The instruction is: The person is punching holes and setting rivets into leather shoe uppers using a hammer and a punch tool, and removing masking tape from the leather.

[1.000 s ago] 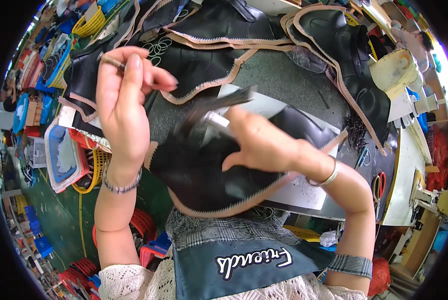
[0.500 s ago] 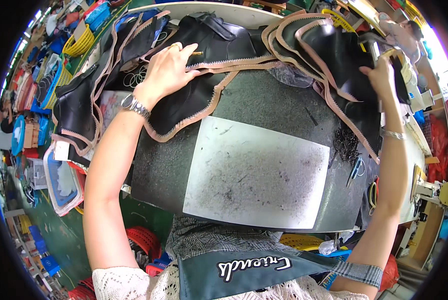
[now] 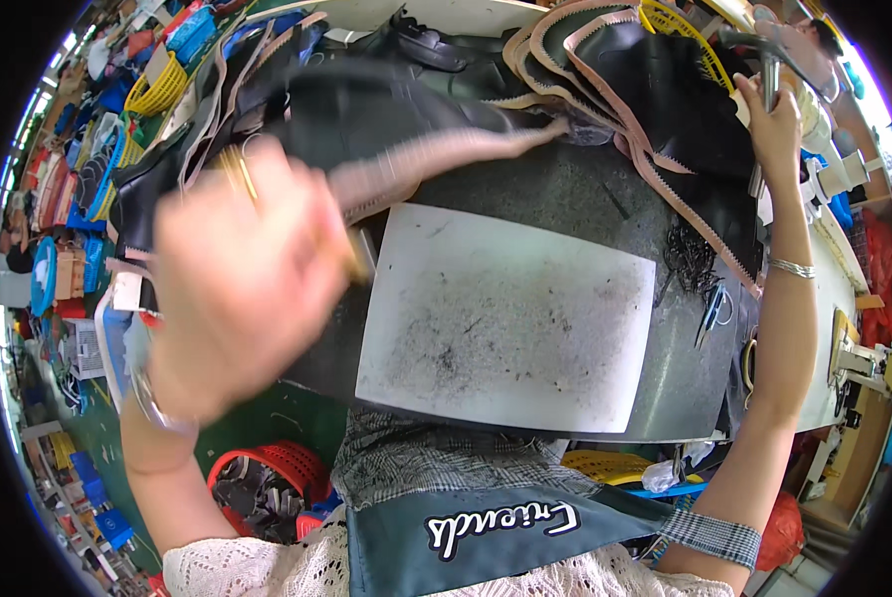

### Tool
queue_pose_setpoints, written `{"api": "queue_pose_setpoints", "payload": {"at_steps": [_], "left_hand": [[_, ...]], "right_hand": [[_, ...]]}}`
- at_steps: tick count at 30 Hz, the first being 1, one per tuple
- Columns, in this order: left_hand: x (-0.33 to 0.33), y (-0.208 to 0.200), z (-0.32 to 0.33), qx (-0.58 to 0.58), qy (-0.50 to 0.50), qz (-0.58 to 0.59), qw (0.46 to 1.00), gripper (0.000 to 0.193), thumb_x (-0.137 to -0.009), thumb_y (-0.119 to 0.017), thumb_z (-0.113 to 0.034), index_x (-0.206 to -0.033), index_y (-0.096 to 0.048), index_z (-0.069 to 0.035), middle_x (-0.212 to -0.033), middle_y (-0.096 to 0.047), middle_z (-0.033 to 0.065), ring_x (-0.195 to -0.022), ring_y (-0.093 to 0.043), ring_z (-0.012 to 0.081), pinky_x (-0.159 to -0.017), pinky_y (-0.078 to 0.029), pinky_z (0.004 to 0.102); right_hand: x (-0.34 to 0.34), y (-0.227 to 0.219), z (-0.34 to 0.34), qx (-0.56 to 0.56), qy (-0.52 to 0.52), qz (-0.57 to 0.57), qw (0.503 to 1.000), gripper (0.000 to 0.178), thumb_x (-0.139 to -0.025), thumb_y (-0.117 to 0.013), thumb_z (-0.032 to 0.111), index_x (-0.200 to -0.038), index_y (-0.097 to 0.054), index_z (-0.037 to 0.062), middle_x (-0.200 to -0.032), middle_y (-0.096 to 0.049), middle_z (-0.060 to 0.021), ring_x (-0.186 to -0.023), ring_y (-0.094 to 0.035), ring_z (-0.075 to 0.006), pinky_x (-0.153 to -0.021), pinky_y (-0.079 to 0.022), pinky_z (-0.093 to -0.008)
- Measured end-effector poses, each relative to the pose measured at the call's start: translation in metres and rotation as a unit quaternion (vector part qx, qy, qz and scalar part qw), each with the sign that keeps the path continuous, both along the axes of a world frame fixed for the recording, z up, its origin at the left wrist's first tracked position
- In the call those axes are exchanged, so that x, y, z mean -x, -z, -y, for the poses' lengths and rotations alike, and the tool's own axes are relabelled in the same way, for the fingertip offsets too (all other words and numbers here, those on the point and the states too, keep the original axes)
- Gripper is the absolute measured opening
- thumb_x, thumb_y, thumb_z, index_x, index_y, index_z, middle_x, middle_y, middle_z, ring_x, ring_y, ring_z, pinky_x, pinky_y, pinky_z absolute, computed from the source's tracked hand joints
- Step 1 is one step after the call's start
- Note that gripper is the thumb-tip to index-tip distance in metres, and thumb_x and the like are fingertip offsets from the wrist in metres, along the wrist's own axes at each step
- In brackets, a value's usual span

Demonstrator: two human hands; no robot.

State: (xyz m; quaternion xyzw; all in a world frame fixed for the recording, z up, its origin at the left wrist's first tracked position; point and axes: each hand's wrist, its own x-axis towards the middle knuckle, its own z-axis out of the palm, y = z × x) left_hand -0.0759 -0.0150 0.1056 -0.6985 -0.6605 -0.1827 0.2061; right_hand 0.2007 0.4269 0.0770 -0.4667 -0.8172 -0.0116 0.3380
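My left hand [image 3: 252, 289] is blurred by motion left of the white board, closed around a small brass-and-grey tool [image 3: 362, 257]. Next to its fingers runs the pinkish edge of a black leather piece [image 3: 386, 104], itself partly smeared; whether the fingers also grip it is hard to see. At the far right, my right hand [image 3: 776, 129] is closed on a hammer [image 3: 770, 80], its metal head uppermost. The dark-smudged white board [image 3: 510, 318] lies in front of me on the dark worktable [image 3: 555, 199].
More black leather pieces [image 3: 655, 99] with zigzag-cut edges are heaped at the back right. A tangle of dark bits [image 3: 692, 254] and blue-handled snips [image 3: 710, 316] lie right of the board. Below the table stands a red basket [image 3: 311, 473]; yellow baskets [image 3: 157, 90] stand at far left.
My left hand has come back toward me and to the left, and the leather edge beside it has shifted. My right hand has risen slightly, bringing the hammer into plain sight.
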Motion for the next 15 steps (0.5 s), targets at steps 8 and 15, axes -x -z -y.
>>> {"api": "queue_pose_setpoints", "payload": {"at_steps": [8, 15], "left_hand": [[-0.087, 0.081, 0.11, 0.255, 0.111, 0.063, 0.959, 0.024, -0.073, -0.066, -0.011, -0.091, -0.063, 0.005, -0.083, -0.06, 0.012, -0.069, -0.06, 0.0218, -0.062, -0.05, 0.0327], [-0.054, 0.039, 0.054, 0.106, 0.021, 0.496, 0.862, 0.026, -0.087, -0.066, 0.001, -0.113, -0.06, 0.003, -0.092, -0.056, 0.0063, -0.065, -0.052, 0.014, -0.062, -0.045, 0.0258]], "right_hand": [[0.025, -0.025, 0.147, -0.015, -0.172, -0.12, 0.978, 0.035, -0.09, -0.072, 0.034, -0.106, -0.069, 0.0024, -0.088, -0.067, -0.0034, -0.075, -0.056, -0.0082, -0.072, -0.044, -0.0238], [0.026, -0.019, 0.279, 0.31, -0.297, -0.063, 0.901, 0.027, -0.086, -0.074, 0.016, -0.1, -0.058, 0.0, -0.079, -0.064, -0.0075, -0.061, -0.062, -0.0155, -0.055, -0.047, -0.0322]]}}
